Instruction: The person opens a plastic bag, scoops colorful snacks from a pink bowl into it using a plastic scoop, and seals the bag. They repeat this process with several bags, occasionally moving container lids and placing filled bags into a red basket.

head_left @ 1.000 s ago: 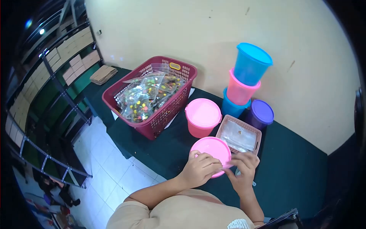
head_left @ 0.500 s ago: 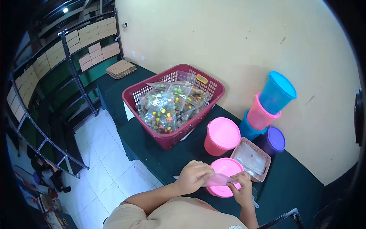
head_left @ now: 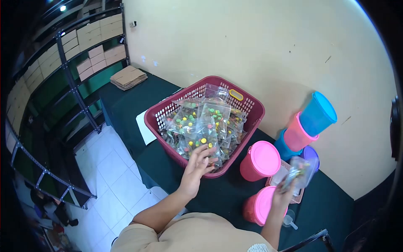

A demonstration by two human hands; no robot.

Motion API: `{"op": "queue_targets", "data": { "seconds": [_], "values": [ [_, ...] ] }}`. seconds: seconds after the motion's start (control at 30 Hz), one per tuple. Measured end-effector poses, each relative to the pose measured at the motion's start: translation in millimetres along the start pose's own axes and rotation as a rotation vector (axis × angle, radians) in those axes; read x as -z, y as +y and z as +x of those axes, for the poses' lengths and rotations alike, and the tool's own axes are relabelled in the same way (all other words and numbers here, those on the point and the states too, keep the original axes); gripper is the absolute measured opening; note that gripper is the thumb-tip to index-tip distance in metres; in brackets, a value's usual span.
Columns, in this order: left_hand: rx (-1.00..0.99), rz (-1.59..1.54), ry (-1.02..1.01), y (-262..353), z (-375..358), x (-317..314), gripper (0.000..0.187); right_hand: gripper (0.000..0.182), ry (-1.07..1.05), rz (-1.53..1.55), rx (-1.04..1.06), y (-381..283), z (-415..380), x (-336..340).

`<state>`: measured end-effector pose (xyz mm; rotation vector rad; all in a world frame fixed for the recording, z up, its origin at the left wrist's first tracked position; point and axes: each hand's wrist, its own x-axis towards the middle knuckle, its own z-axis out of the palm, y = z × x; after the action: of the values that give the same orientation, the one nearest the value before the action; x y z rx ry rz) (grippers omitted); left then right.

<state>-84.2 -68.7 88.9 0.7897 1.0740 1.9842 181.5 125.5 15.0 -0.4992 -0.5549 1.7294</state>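
Note:
My left hand (head_left: 196, 170) is over the near rim of the maroon basket (head_left: 257, 115), fingers spread and overlapping a clear candy bag (head_left: 202, 140) on the pile inside. My right hand (head_left: 282, 195) grips another clear bag of colourful candies (head_left: 297, 171), smeared by motion, raised above the pink-lidded tub (head_left: 265, 206). Behind that bag, a pink tray (head_left: 297, 197) holding clear bags is partly hidden. A small clear scoop (head_left: 290, 219) lies right of the tub.
A second pink-lidded tub (head_left: 260, 161) stands beside the basket. Further back are stacked blue and pink tubs (head_left: 300, 132) and a purple one (head_left: 311, 156). Flattened cardboard (head_left: 128, 77) lies at the table's far end. Shelves of boxes (head_left: 90, 35) stand left.
My hands have parted from over the tub: the left went up-left to the basket, the right moved right and up with a candy bag. The view has shifted somewhat.

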Motion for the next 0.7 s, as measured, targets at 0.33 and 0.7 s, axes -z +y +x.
{"op": "queue_targets", "data": {
  "seconds": [0.33, 0.7],
  "values": [
    [0.079, 0.195, -0.213, 6.7, 45.5, 63.0, 0.062, 0.037, -0.159, -0.351, -0.192, 78.6, -5.5, -122.2],
    [-0.034, 1.765, 0.234, 13.7, 118.1, 111.6, 0.062, 0.069, -0.882, -1.567, 0.386, 217.0, 43.4, -214.5]
  ]
}}
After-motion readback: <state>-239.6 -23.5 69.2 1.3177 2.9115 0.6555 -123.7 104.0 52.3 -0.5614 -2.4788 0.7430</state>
